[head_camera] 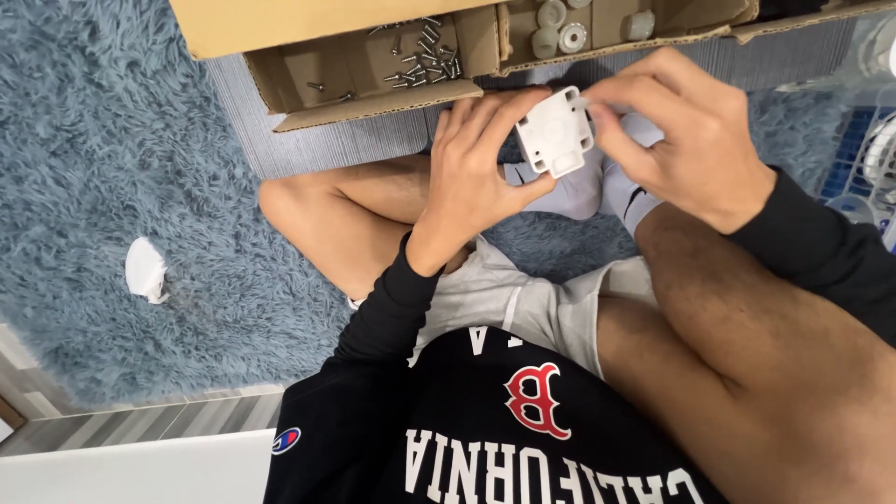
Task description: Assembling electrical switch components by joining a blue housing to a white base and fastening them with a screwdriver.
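Note:
I sit cross-legged on a rug and hold a small white square plastic bracket in front of me. My left hand grips it from the left, with fingers behind it and the thumb under its lower edge. My right hand pinches its upper right corner with fingertips. Whether something small sits between those fingertips cannot be made out. Just beyond my hands lies an open cardboard box with several loose metal screws in one compartment and white round plastic parts in another.
A shaggy blue rug covers the floor, with a white crumpled scrap on it at the left. A white wire rack shows at the right edge. My bare knees and white socks lie under my hands.

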